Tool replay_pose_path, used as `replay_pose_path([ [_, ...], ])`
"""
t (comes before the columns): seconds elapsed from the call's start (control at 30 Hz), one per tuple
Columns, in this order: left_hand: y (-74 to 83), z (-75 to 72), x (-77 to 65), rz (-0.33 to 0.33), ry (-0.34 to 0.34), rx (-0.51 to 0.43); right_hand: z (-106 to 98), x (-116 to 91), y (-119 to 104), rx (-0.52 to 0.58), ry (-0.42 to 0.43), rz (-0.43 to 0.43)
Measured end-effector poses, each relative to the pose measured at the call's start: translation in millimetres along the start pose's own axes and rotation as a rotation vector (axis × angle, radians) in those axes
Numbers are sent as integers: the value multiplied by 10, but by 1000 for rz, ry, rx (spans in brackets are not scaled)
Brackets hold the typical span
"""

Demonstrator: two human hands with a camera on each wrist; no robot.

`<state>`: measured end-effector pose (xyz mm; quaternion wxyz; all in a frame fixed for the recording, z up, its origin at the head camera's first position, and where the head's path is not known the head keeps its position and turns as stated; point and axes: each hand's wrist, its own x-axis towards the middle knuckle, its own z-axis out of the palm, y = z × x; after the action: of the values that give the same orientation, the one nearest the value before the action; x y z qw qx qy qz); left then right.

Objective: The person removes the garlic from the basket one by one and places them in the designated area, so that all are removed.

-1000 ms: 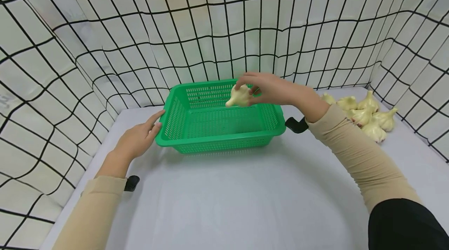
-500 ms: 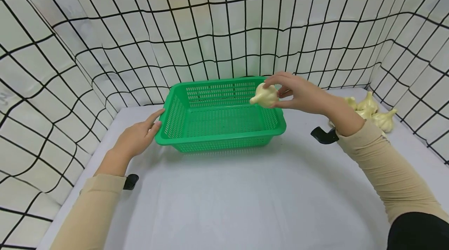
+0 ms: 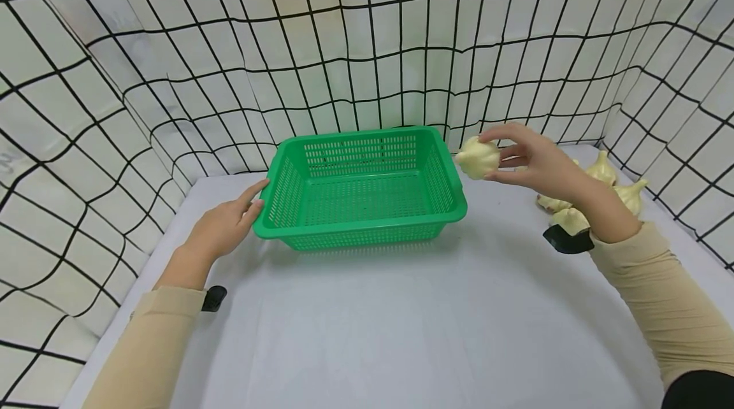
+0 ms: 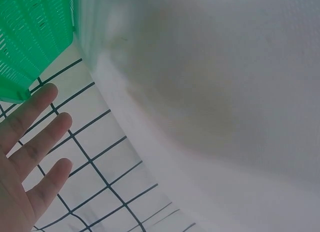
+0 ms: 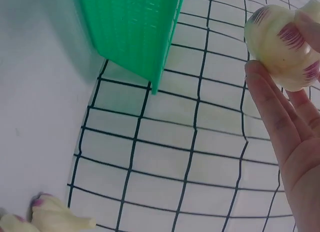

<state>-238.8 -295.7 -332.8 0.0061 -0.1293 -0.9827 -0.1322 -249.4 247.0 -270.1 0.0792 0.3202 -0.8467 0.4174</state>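
A pale garlic bulb (image 3: 478, 158) hangs in the air just right of the green plastic basket (image 3: 360, 230). My right hand (image 3: 536, 160) pinches it between thumb and fingers. Purple streaks show on this garlic bulb (image 5: 285, 44) in the right wrist view, near the fingers of my right hand (image 5: 295, 127). At the basket's left end, my left hand (image 3: 223, 227) touches the rim. Seen from the left wrist, the left hand (image 4: 30, 152) has straight, spread fingers beside the basket wall (image 4: 35, 32); its thumb is out of that view.
Several more garlic bulbs (image 3: 629, 195) lie on the white table (image 3: 367, 326) at the right, partly hidden behind my right wrist. Black netting (image 3: 373, 52) over white panels encloses the back and both sides.
My right hand has carried the garlic bulb rightward, from above the basket to beyond its right rim. The left hand and the basket have stayed where they were.
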Motion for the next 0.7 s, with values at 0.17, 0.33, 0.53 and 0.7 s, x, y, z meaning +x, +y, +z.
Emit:
replay_pose_path([
  [0.17,2,-1,15,5,2,2,-105,-167,22,58,30,121],
  [0.33,5,9,12,1,-1,-2,-205,-331,125,98,58,151],
  [0.53,2,20,-6,0,2,-9,-346,-568,257,88,94,204],
  [0.7,6,14,-11,-1,6,-10,-473,-796,366,51,152,223],
])
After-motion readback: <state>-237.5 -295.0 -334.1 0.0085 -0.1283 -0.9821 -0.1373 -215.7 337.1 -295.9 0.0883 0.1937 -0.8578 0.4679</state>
